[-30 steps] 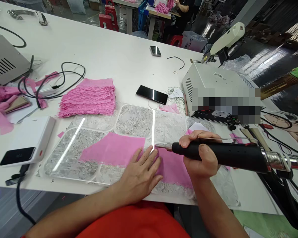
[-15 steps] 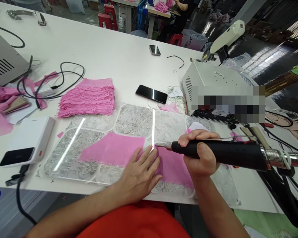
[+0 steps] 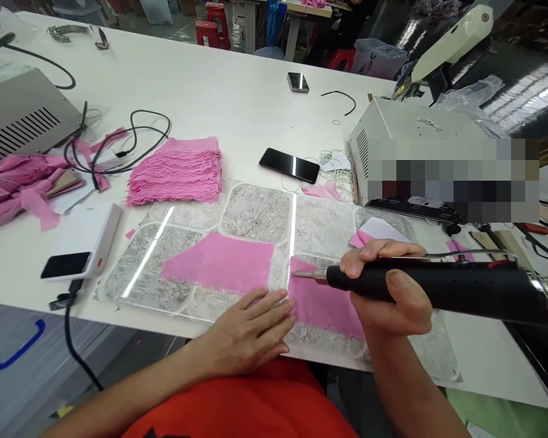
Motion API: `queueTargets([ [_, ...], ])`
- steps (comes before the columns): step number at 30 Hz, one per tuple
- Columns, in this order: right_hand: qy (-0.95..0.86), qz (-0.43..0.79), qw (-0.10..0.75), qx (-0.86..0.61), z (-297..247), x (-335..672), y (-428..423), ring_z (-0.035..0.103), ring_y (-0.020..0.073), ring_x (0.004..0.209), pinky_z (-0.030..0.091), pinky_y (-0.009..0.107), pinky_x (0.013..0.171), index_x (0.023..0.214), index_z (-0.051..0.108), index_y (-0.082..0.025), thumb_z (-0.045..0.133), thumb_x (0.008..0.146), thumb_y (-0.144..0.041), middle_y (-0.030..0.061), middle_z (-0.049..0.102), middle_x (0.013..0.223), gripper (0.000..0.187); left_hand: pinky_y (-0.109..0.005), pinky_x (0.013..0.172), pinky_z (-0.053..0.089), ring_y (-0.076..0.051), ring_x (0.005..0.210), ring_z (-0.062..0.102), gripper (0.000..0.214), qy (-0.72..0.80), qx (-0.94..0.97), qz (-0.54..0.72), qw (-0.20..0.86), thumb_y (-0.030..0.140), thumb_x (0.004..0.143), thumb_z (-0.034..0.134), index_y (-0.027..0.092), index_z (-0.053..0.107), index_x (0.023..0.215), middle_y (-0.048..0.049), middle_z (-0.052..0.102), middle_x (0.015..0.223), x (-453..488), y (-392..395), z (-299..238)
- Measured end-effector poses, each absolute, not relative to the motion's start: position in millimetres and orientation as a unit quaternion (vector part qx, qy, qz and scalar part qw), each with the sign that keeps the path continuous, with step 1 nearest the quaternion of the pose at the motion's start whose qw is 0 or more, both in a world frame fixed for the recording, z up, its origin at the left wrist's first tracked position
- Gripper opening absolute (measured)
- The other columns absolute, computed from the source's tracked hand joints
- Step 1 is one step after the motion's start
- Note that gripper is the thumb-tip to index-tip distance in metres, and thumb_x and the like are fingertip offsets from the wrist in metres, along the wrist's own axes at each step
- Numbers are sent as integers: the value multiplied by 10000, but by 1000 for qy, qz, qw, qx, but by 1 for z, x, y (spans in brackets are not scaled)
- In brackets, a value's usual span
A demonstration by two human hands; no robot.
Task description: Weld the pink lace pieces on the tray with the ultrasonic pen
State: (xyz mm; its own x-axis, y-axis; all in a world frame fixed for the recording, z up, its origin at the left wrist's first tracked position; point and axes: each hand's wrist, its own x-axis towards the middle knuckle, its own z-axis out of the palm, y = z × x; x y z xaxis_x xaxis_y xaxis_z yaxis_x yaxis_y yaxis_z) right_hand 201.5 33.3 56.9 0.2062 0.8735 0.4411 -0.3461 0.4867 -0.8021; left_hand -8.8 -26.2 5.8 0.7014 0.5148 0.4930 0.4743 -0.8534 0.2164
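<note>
My right hand (image 3: pixel 393 286) is wrapped around a black handheld tool (image 3: pixel 456 289) with a narrow metal tip and a metal hose at its back end. The tip lies over the left part of a pink fabric piece (image 3: pixel 324 307); whether it touches cannot be made out. My left hand (image 3: pixel 251 331) is flat with fingers stretched, on the mat's near side, its fingertips between that piece and a second pink fabric piece (image 3: pixel 228 261). A gap separates the two pieces. Both lie on a clear, grey-patterned mat (image 3: pixel 256 213).
Behind the mat stand a stack of pink fabric (image 3: pixel 178 170), a phone (image 3: pixel 289 165) and a grey machine box (image 3: pixel 393 131). At left are a white power bank (image 3: pixel 103 237), black cables (image 3: pixel 141 112) and another grey box (image 3: pixel 22 115). A person sits at a far table.
My left hand has drawn back toward me, off the fabric. The tool tip is now over the right piece, and the gap between the pieces shows. The whole view has shifted.
</note>
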Motion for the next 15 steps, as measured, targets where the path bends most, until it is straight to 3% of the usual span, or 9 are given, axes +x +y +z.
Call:
queueTargets([
  [8,-476,435,713,-276,57,201,32,562,109,518,492,309,508,863,635,-181,598,737,-205,0,598,761,134,-392,1162,241,-225,1262,504,359,253,938,235,35,394,963,480,153,601,1199,-60,604,1314,-8,-26,4],
  [15,-474,437,711,-282,57,202,31,563,110,524,493,312,513,868,634,-186,611,738,-222,-2,597,765,137,-406,1166,224,-229,1269,492,370,252,940,227,32,412,942,518,164,599,1205,-61,605,1308,-8,-25,1],
])
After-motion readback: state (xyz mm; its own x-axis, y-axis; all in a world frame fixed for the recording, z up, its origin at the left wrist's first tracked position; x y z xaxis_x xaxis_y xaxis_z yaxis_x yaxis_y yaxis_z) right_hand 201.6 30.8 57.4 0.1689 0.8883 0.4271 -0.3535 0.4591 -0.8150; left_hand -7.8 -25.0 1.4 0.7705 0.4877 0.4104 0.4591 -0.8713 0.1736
